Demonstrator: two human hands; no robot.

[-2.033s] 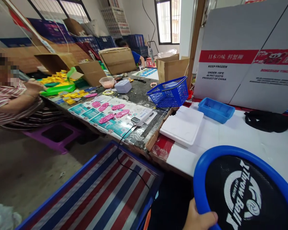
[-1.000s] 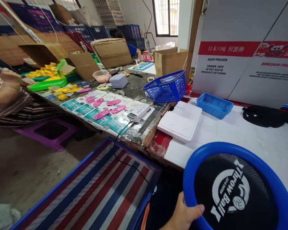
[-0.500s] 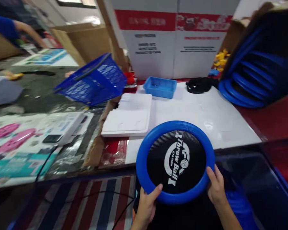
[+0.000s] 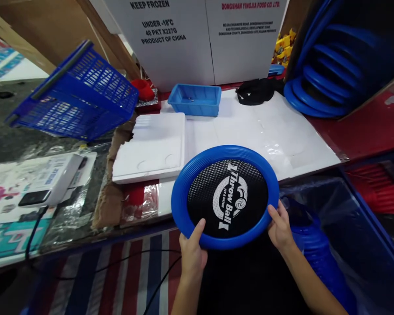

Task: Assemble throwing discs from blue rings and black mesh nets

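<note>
Blue-rimmed disc (image 4: 225, 197) with black mesh and white lettering; blue basket (image 4: 75, 94) far left; red, white, blue striped sheet (image 4: 118, 275) near left.

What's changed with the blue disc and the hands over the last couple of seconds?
Two seconds ago only the left hand gripped the blue disc; since then the right hand has taken its other edge. The view has turned from the long table toward the white board. The disc stays logo-up.

Disc (image 4: 226, 197) at counter (image 4: 298, 140) near edge, foam slab (image 4: 151, 146) at its 10 o'clock, tray (image 4: 195, 99) at 12 o'clock, basket (image 4: 75, 94) beyond the slab, stacked rings (image 4: 321, 74) at 2 o'clock.
</note>
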